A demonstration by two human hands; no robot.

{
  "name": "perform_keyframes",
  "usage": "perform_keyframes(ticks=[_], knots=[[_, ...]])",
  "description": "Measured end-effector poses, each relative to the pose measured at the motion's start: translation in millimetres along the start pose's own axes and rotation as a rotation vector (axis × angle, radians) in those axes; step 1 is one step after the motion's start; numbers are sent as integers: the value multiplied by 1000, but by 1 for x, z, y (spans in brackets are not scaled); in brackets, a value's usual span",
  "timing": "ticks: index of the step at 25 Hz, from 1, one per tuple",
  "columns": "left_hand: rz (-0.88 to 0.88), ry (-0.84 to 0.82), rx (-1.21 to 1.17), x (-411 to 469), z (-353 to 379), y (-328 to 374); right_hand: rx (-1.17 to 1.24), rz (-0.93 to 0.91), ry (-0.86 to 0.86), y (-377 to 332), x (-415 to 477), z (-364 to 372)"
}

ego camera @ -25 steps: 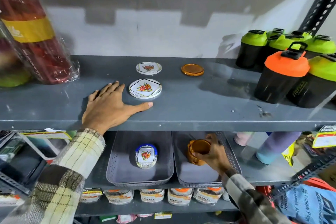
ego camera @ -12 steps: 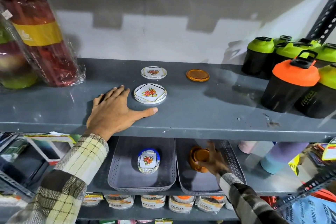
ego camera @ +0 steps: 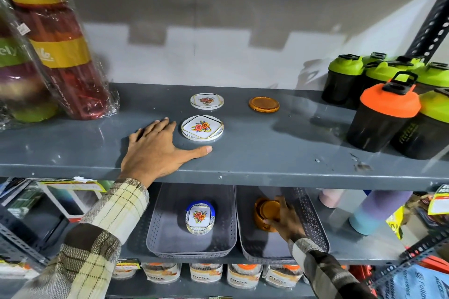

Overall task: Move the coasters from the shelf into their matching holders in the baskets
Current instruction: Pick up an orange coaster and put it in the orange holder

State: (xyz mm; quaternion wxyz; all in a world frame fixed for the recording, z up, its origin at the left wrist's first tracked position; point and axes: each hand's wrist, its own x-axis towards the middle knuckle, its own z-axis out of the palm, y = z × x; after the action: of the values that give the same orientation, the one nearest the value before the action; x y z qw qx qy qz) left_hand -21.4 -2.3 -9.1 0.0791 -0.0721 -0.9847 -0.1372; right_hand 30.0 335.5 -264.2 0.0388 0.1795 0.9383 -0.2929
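My left hand (ego camera: 155, 150) lies flat, fingers spread, near the shelf's (ego camera: 267, 167) front edge, just beside a floral coaster (ego camera: 202, 127). My right hand (ego camera: 283, 219) grips the orange coaster (ego camera: 269, 209) at its holder (ego camera: 261, 222) in the right basket (ego camera: 313, 221).
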Motion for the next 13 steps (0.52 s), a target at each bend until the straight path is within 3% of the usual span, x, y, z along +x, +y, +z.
perform_keyframes(ticks=[13], knots=[[-1, -7, -2, -1, -1, 0, -34, -105, -107, 6, 10, -2]])
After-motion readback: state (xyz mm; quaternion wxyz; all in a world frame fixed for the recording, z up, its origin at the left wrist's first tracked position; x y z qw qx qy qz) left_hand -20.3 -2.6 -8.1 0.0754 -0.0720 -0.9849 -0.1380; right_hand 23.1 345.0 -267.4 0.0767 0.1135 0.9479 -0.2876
